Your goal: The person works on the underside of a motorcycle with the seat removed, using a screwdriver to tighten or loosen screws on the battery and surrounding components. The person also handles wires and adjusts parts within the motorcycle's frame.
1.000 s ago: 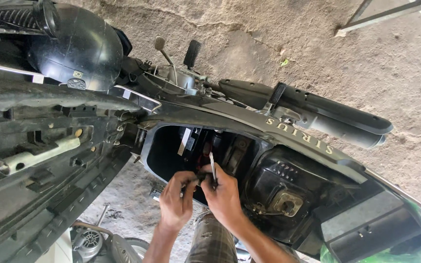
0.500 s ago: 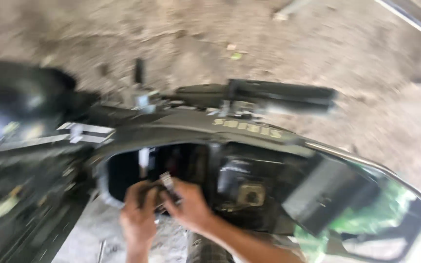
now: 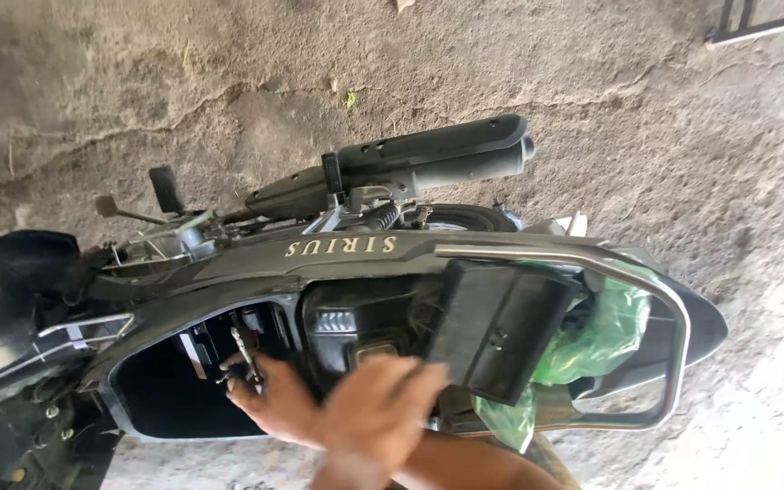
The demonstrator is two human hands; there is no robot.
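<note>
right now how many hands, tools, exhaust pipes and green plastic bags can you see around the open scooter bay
hands: 2, the left hand and the right hand
thin metal tool at the right hand: 1
black exhaust pipe: 1
green plastic bag: 1
total: 5

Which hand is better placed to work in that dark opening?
Probably the right hand: it grips a thin metal tool right at the opening. The left hand is blurred, open and further from it.
</note>
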